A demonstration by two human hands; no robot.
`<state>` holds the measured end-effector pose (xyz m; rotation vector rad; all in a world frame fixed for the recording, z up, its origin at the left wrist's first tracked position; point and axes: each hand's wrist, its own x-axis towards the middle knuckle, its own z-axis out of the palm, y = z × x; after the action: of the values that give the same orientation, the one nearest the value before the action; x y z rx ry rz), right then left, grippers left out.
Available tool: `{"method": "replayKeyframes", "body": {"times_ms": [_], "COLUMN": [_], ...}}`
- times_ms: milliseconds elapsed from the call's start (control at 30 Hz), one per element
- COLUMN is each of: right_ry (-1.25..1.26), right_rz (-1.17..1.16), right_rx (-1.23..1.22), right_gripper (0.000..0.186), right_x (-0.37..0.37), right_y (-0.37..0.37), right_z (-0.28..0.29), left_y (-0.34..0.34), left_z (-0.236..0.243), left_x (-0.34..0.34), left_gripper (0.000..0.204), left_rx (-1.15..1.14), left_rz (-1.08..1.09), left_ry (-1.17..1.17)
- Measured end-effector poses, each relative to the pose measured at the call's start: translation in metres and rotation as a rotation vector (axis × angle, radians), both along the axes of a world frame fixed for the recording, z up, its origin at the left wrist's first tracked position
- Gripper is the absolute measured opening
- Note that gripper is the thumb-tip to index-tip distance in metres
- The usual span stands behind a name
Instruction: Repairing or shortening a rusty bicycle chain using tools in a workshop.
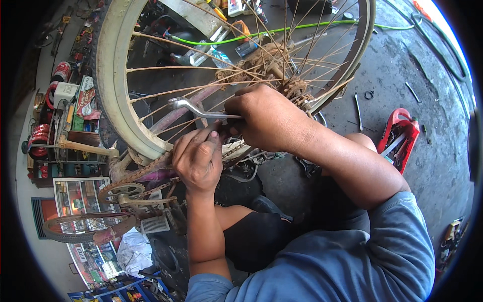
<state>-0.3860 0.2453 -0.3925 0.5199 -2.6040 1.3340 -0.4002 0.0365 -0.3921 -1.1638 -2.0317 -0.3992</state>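
My right hand [266, 118] is closed around a silver ring wrench [196, 106], whose bent end sticks out to the left across the spokes. Just below it, my left hand [198, 158] has its fingers curled together beside the rusty bicycle chain [138, 172]; what they pinch is hidden. Both hands meet at the lower side of a bicycle wheel [121, 65] with a pale tyre and rusty spokes. Past my right knuckles show the rusty hub and sprocket [297, 89]. At the lower left, the chain runs round the chainring [123, 194] next to the crank.
A red tool tray [401, 132] with tools stands on the dark floor at the right. Near it lie a wrench [358, 111] and a small black ring [369, 94]. A green hose [312, 24] crosses behind the wheel. Shelves and display cases [75, 196] line the left.
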Motion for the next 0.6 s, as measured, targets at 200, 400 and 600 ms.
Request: {"method": "replayKeyframes", "body": {"times_ms": [200, 400, 600], "right_ry": [0.031, 0.102, 0.168], "right_rz": [-0.005, -0.042, -0.055], "right_rx": [-0.039, -0.078, -0.119], "right_gripper": [0.018, 0.019, 0.018], "right_x": [0.003, 0.007, 0.009], "right_y": [0.001, 0.001, 0.0], "right_z": [-0.002, -0.005, -0.01], "left_y": [0.001, 0.007, 0.008], "left_z": [-0.001, 0.002, 0.006], "left_x": [-0.001, 0.002, 0.008], "left_gripper": [0.021, 0.019, 0.024], "left_rx": [0.038, 0.003, -0.017], "left_rz": [-0.026, -0.031, -0.008], "left_ry": [0.025, 0.063, -0.013]}}
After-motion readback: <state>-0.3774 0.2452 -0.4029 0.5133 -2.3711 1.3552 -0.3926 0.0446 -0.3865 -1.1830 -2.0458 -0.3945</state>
